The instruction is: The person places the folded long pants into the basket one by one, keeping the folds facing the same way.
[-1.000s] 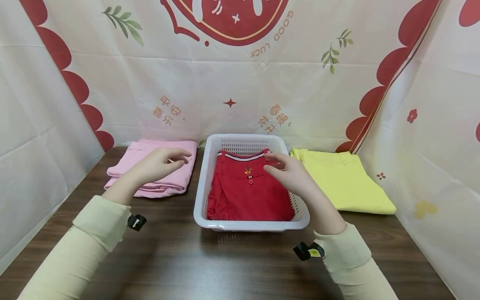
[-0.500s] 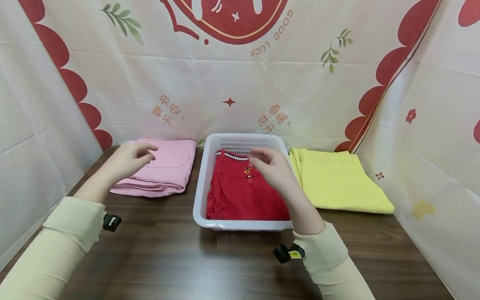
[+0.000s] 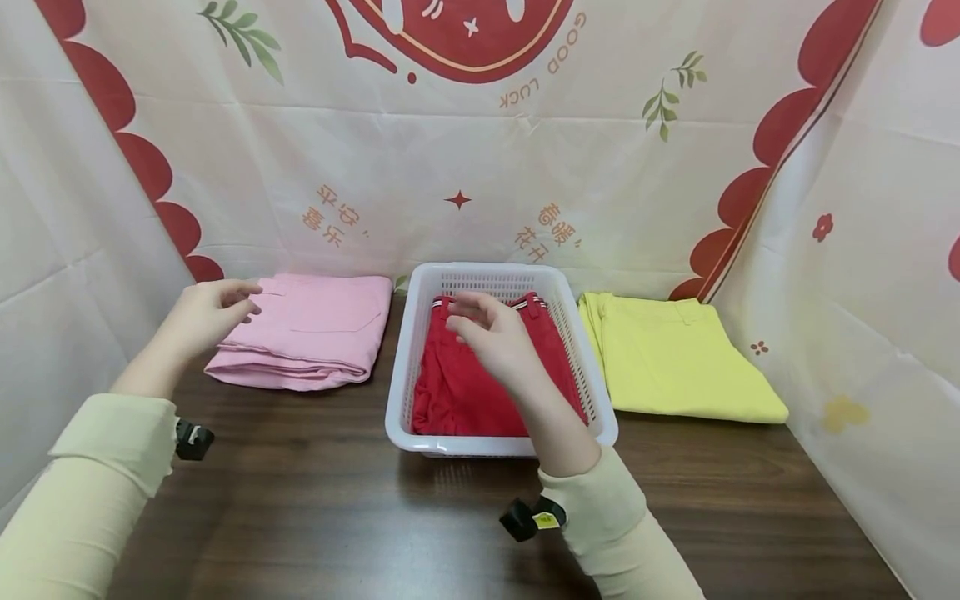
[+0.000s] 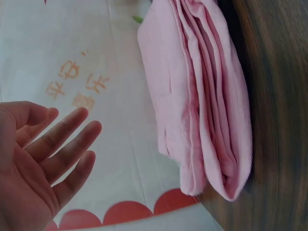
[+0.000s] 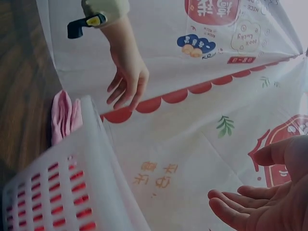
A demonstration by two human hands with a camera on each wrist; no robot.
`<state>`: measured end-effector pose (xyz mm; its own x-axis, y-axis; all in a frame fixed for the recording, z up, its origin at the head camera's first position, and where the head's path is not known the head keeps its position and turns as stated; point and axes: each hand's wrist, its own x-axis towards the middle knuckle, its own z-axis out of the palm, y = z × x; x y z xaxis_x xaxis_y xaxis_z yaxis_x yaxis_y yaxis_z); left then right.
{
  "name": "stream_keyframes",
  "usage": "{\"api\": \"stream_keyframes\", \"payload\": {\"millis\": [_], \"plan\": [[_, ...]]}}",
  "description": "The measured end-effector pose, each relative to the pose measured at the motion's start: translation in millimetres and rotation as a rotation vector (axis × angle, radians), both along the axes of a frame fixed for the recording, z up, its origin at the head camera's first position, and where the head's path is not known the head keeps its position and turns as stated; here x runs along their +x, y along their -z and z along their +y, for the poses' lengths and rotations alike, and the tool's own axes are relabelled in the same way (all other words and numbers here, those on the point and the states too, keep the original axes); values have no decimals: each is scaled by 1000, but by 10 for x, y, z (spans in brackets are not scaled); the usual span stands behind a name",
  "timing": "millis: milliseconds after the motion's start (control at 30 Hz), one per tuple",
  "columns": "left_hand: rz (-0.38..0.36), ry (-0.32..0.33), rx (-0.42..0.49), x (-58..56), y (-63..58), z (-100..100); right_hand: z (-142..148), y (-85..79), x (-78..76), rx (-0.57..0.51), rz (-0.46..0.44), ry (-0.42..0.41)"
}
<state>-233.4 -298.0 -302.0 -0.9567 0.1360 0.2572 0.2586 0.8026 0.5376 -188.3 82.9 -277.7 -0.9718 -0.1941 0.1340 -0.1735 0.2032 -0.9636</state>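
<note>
My left hand (image 3: 206,317) hovers at the left edge of a folded pink garment (image 3: 311,325), fingers loosely bent and holding nothing. The left wrist view shows that hand (image 4: 53,159) beside the garment's stacked folds (image 4: 211,96), with a gap between them. Over the white plastic basket (image 3: 397,400) hangs my right hand (image 3: 498,337), its fingers relaxed around nothing. Folded red pants (image 3: 480,392) with a striped waistband lie inside the basket, partly hidden behind this hand. To the right of the basket lies a folded yellow garment (image 3: 682,358), which neither hand touches.
A dark wood table (image 3: 337,500) carries everything. Printed cloth (image 3: 457,150) rises behind the clothes and at both sides. The basket's perforated wall (image 5: 48,192) stands close to the right hand's camera. Each wrist wears a small black camera (image 3: 519,520).
Both hands have moved to the left. The left one passed across the pink garment to its left edge, and the right one shifted over the red pants. The clothes and basket stayed put.
</note>
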Motion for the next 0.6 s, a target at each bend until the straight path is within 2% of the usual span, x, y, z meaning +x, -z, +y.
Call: {"api": "stream_keyframes", "payload": {"millis": [233,367,600], "plan": [[-19,-65,-3,-30,54,-141,-247,21,26,-92,-17,-36],[-45,-100,19,-38,95,-200,-414,32,66,-169,-50,-93],[-58,-143,56,-58,200,-331,-669,68,146,-278,-129,-133]]}}
